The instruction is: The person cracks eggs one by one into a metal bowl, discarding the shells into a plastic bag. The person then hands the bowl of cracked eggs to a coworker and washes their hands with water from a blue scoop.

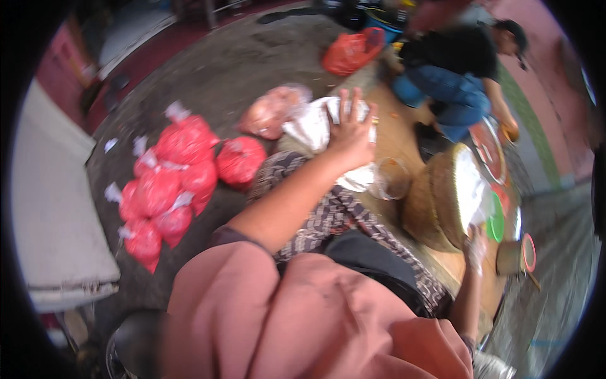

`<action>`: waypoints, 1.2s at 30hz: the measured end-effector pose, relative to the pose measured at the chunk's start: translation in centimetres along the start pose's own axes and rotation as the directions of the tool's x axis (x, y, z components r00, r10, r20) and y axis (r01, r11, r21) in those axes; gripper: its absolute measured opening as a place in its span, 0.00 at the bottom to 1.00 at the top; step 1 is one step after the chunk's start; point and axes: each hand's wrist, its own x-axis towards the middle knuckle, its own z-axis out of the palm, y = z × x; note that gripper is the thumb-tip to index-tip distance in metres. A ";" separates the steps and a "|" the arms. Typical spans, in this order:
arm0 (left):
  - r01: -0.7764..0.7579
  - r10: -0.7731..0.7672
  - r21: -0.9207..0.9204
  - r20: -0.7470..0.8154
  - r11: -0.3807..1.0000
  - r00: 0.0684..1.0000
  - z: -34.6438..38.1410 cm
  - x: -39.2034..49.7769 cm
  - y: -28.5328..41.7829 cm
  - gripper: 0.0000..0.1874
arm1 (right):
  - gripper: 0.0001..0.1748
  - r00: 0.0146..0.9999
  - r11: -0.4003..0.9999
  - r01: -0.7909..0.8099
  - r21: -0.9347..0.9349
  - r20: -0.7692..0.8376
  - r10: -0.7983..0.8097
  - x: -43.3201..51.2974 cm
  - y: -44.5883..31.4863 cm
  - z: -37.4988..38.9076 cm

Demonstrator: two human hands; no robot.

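My left hand has its fingers spread, palm down over a crumpled white sack or cloth beside my knee. Nothing shows in its grasp. At the right, my right hand, which seems to wear a thin clear plastic glove, is at the lower rim of a large woven basket. White material fills or lines the basket's mouth. Blur hides whether those fingers grip anything. A clear round plastic container lies between the white cloth and the basket.
Several tied red plastic bags sit on the dark floor at left. A clear bag of pinkish items and a red bag lie farther off. Another person crouches by a large basin. A pot stands at right.
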 end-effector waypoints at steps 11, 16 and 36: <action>0.062 -0.035 -0.263 0.107 0.963 0.994 6.0 8.3 -1.4 0.38 | 0.20 0.985 0.981 -0.121 0.154 0.143 0.099 0.4 0.1 5.9; 0.091 -0.048 -0.146 0.274 0.985 0.960 7.0 8.7 -0.2 0.34 | 0.15 0.950 0.959 -0.277 0.064 0.166 0.264 -0.9 -1.0 6.8; -0.022 0.056 -0.160 0.213 0.987 0.976 3.7 5.9 -2.9 0.33 | 0.28 0.851 0.852 -0.523 0.017 0.070 0.521 4.0 6.2 14.8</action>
